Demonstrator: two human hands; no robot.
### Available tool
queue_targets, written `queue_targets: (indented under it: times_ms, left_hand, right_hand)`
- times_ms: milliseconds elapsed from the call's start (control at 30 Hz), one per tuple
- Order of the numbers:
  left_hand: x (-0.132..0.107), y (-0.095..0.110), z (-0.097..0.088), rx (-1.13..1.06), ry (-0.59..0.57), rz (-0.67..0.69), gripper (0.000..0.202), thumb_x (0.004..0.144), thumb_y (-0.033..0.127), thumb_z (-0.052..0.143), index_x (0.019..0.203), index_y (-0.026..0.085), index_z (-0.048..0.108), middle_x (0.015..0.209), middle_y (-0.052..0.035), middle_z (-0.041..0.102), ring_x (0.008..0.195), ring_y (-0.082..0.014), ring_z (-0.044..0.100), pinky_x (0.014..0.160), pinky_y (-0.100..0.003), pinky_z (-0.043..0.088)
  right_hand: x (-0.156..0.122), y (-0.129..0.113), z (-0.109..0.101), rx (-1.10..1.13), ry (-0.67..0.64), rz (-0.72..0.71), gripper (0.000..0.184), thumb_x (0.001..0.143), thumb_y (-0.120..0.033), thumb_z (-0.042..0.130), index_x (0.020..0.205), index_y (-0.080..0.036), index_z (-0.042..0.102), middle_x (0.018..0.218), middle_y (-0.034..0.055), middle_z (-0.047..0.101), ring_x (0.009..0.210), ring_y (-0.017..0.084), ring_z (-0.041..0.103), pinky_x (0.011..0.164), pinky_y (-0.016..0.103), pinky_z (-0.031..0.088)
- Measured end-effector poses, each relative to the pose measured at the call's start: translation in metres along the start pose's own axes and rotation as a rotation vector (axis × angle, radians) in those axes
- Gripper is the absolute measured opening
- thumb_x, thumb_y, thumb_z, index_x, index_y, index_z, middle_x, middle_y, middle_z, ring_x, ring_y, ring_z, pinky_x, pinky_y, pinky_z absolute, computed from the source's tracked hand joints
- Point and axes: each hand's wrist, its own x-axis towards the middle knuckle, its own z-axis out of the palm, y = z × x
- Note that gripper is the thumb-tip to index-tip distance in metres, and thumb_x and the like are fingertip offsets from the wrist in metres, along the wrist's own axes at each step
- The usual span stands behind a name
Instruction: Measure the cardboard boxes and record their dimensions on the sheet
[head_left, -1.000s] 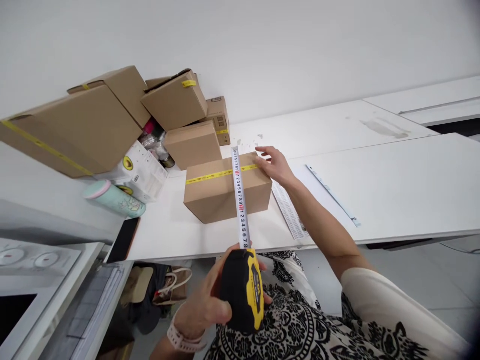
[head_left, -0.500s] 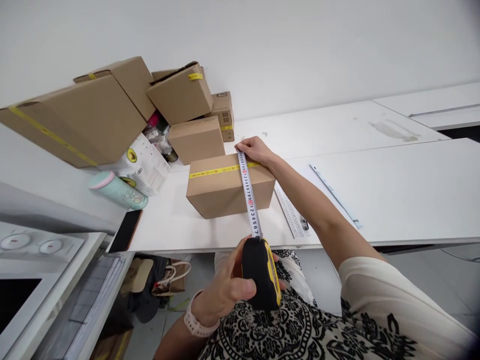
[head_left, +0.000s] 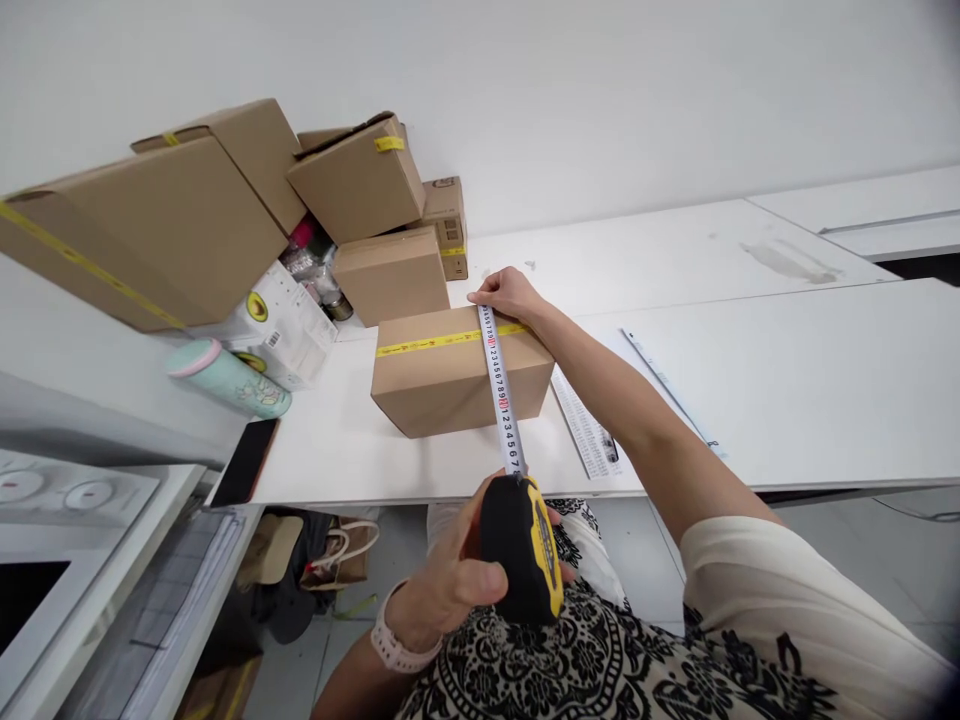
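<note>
A taped cardboard box [head_left: 427, 385] sits on the white table, a strip of yellow tape running along its top. My left hand [head_left: 457, 570] is wrapped round the black and yellow case of a tape measure [head_left: 517, 550], held just off the table's front edge. From the case the white blade [head_left: 498, 390] runs out across the top of the box to its far edge. There my right hand [head_left: 510, 291] pinches the blade's end between thumb and fingers; the very tip is hidden. My right forearm passes over the box's right end.
Several cardboard boxes [head_left: 356, 180] are stacked at the back left, beside a white avocado-print carton [head_left: 289, 335]. A mint bottle [head_left: 232, 378] and a dark phone [head_left: 246, 462] lie at the left. Printed sheets [head_left: 585, 425] and a clear-edged folder [head_left: 667, 390] lie right of the box.
The view has shifted slightly. Both hands keep their hold on the tape measure, and the blade stays stretched over the box.
</note>
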Motion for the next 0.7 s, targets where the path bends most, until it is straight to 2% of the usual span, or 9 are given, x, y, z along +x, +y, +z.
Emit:
queue_targets:
  times_ms: [133,367,567,700]
  left_hand:
    - [0.0,-0.01,-0.001,0.022,-0.029,-0.007,0.069,0.069,0.044,0.088,0.13,0.034,0.057,0.128,-0.0081,0.063,0.105,-0.0312,0.073,0.087,-0.045,0.059]
    - [-0.005,-0.024,-0.003,0.027,-0.031,-0.037,0.094,0.068,0.044,0.09,0.147,0.034,0.04,0.134,-0.0135,0.059,0.113,-0.0352,0.07,0.095,-0.056,0.055]
    - [-0.003,-0.023,-0.002,0.028,-0.039,-0.034,0.084,0.069,0.043,0.089,0.141,0.032,0.047,0.135,-0.0132,0.059,0.11,-0.0359,0.072,0.095,-0.055,0.055]
    - [-0.005,-0.024,-0.005,0.011,-0.038,-0.001,0.091,0.071,0.047,0.088,0.148,0.034,0.041,0.137,-0.0154,0.059,0.109,-0.0371,0.072,0.092,-0.056,0.057]
  right_hand:
    - [0.0,0.001,0.001,0.004,-0.045,0.012,0.025,0.076,-0.038,0.079,0.067,-0.017,0.07,0.071,0.0031,0.068,0.069,0.015,0.055,0.066,0.03,0.042]
    - [-0.003,-0.004,0.001,0.04,-0.08,0.024,0.028,0.076,-0.038,0.081,0.065,-0.017,0.066,0.066,0.0011,0.063,0.065,0.014,0.052,0.065,0.03,0.041]
    - [-0.003,-0.003,0.003,0.07,-0.082,0.022,0.03,0.076,-0.036,0.082,0.061,-0.018,0.064,0.064,0.0007,0.061,0.064,0.014,0.05,0.063,0.031,0.04]
    - [0.0,0.001,0.006,0.147,-0.072,-0.009,0.035,0.075,-0.04,0.085,0.06,-0.018,0.062,0.06,-0.0005,0.059,0.062,0.013,0.049,0.064,0.03,0.042]
